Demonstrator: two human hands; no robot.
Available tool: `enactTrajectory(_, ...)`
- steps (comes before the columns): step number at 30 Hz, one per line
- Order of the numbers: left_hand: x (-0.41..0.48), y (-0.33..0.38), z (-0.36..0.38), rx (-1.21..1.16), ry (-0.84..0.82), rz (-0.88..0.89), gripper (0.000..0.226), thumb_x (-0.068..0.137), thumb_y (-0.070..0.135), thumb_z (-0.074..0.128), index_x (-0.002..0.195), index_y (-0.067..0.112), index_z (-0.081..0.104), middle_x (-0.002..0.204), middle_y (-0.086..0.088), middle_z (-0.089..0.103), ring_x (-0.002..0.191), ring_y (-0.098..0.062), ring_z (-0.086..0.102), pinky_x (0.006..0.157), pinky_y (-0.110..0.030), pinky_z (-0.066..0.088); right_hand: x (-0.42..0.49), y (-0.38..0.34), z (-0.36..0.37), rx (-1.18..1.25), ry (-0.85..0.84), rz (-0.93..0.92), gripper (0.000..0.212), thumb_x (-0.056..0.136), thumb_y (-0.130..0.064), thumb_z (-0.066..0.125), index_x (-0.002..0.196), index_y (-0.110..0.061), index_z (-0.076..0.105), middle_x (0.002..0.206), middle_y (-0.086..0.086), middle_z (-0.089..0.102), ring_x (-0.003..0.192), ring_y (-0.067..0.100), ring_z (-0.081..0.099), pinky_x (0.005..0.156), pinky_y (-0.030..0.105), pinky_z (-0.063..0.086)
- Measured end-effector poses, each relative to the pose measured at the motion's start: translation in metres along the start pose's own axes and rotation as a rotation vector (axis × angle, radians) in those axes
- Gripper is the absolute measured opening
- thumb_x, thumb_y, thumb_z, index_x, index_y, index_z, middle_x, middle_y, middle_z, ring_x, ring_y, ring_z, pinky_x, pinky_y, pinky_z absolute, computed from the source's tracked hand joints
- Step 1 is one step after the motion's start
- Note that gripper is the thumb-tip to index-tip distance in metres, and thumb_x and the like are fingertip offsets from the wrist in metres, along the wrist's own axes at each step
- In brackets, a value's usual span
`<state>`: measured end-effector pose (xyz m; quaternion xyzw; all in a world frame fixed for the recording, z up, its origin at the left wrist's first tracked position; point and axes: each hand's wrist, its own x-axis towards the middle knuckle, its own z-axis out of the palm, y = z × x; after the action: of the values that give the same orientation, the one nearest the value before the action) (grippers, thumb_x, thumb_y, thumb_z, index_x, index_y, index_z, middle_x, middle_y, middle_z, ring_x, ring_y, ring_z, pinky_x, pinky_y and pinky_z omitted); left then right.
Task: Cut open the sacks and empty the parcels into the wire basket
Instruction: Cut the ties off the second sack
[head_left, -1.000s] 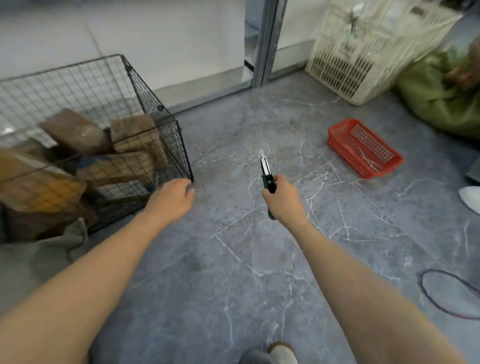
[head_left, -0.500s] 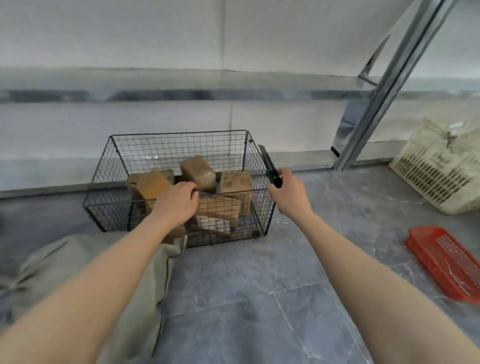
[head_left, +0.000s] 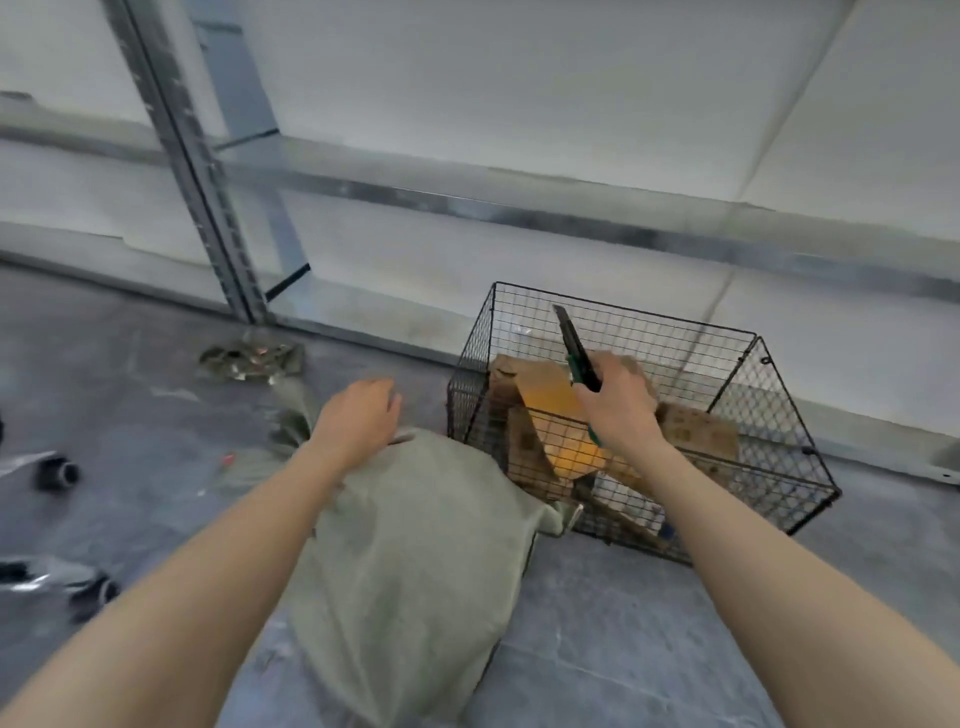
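Over sack (head_left: 415, 561), left hand (head_left: 356, 422) spread, palm down

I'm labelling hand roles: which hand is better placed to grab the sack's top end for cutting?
Left. The left hand hovers open over the far end of the sack, holding nothing. The right hand is busy: its fingers grip the knife, raised in front of the wire basket.

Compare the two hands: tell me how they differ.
The left hand holds nothing, while the right hand grips a utility knife. The left hand is loosely open; the right hand is curled round the handle. The left hand is over the green sack, the right hand in front of the wire basket. Both are bare and reach forward.
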<state>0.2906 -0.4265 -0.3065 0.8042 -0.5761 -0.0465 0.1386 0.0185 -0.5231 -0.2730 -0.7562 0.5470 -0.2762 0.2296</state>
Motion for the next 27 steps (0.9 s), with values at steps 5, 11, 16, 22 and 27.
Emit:
enactTrajectory(5, -0.024, -0.073, 0.007, -0.023, -0.01, -0.12, 0.027, 0.097, 0.024, 0.037, 0.098, 0.005, 0.057, 0.107, -0.017, 0.06, 0.101, -0.035, 0.056, 0.079, -0.039, 0.044, 0.005, -0.043, 0.063, 0.036, -0.1, -0.086, 0.024, 0.093, -0.016, 0.054, 0.117, -0.013, 0.053, 0.091, 0.004, 0.06, 0.063, 0.006, 0.052, 0.049, 0.023, 0.039)
enactTrajectory(11, -0.041, -0.134, 0.027, -0.09, -0.033, -0.239, 0.03, 0.095, 0.021, 0.037, 0.085, 0.004, 0.06, 0.097, -0.022, 0.064, 0.093, -0.037, 0.06, 0.08, -0.042, 0.047, 0.006, -0.084, 0.127, 0.062, -0.221, -0.101, 0.03, 0.092, -0.015, 0.056, 0.121, -0.013, 0.052, 0.089, 0.002, 0.06, 0.065, 0.015, 0.058, 0.058, 0.032, 0.05)
enactTrajectory(16, -0.041, -0.172, 0.052, -0.116, -0.072, -0.434, 0.037, 0.098, 0.02, 0.033, 0.098, -0.001, 0.063, 0.11, -0.024, 0.062, 0.104, -0.037, 0.058, 0.087, -0.039, 0.044, 0.013, -0.106, 0.177, 0.026, -0.264, -0.116, 0.024, 0.09, -0.017, 0.057, 0.113, -0.013, 0.053, 0.091, 0.005, 0.061, 0.077, 0.024, 0.059, 0.064, 0.033, 0.047)
enactTrajectory(22, -0.024, -0.2, 0.085, -0.322, -0.192, -0.554, 0.038, 0.099, 0.018, 0.032, 0.101, -0.005, 0.062, 0.111, -0.027, 0.062, 0.105, -0.039, 0.057, 0.088, -0.039, 0.043, 0.02, -0.12, 0.222, 0.005, -0.314, -0.117, 0.024, 0.092, -0.018, 0.056, 0.115, -0.015, 0.053, 0.094, 0.006, 0.062, 0.076, 0.021, 0.056, 0.064, 0.031, 0.043)
enactTrajectory(27, -0.006, -0.195, 0.112, -0.443, -0.235, -0.643, 0.044, 0.099, 0.027, 0.032, 0.108, -0.004, 0.062, 0.117, -0.027, 0.06, 0.11, -0.038, 0.056, 0.091, -0.038, 0.042, 0.026, -0.122, 0.25, -0.027, -0.36, -0.125, 0.024, 0.092, -0.019, 0.057, 0.115, -0.017, 0.052, 0.091, 0.004, 0.06, 0.067, 0.014, 0.053, 0.051, 0.026, 0.04)
